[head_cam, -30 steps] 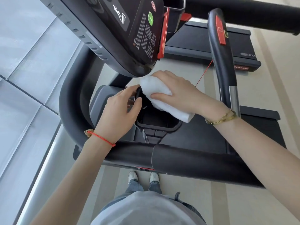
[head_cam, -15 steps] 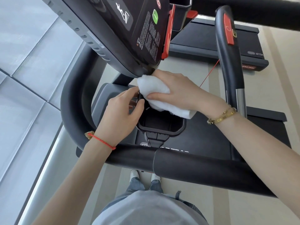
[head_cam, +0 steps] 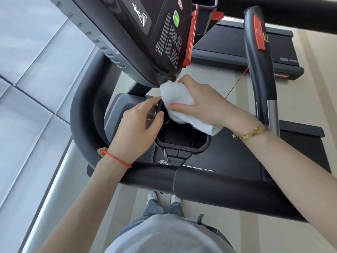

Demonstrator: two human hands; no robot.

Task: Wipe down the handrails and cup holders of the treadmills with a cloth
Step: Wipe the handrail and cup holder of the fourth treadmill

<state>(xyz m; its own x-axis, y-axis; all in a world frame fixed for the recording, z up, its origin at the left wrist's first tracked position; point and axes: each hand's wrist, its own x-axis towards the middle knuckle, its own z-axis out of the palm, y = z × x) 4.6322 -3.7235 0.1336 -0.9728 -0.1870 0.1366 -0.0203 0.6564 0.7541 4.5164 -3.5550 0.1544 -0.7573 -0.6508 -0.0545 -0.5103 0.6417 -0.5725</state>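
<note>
Here the left hand (head_cam: 138, 123) reaches in from the lower left, forearm slanting up toward the cup holder (head_cam: 182, 141), a red cord bracelet (head_cam: 116, 158) on its wrist. Its fingers (head_cam: 145, 105) curl around the holder's left rim, thumb pressed on the near side of that rim and the others on the far side, pinching the black edge. Just right of those fingers the one white cloth (head_cam: 179, 102) lies bunched, its long axis running from upper left, under the console (head_cam: 138, 33), down to lower right, where its folded end hangs past the holder's far right corner. The cloth covers the holder's far rim. The right hand (head_cam: 204, 103) lies flat over the cloth, palm down, fingers closed over it and pointing left, thumb along the near edge; a gold bracelet (head_cam: 250, 133) circles the wrist, and the forearm comes in from the lower right. The cup holder is a single dark squarish well, open upward. Below both hands a thick black handrail (head_cam: 209, 185) runs across; a second upright grip (head_cam: 259, 73) with a red pad stands to the right of the right hand. Two hands, one cloth, one holder in use.
</note>
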